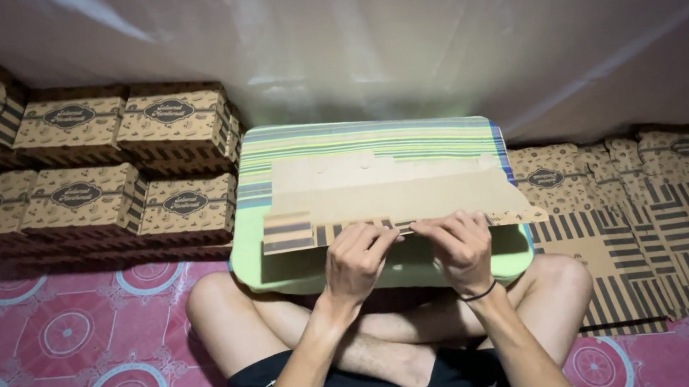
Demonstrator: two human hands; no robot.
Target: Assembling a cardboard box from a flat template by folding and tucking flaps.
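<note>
A flat brown cardboard box blank (391, 195) with a black-striped edge lies across a green lap table (301, 271) that has a striped top. My left hand (358, 261) and my right hand (462, 244) sit side by side at the near edge of the blank, fingers curled over the striped flap, pressing it along its fold. The right wrist wears a thin black band. My crossed legs are under the table.
Several folded brown boxes (78, 163) with oval printed lids are stacked in rows at the left against the wall. A pile of flat striped box blanks (668, 233) lies at the right. A pink patterned mat (65, 362) covers the floor. A translucent plastic sheet (428, 21) hangs behind.
</note>
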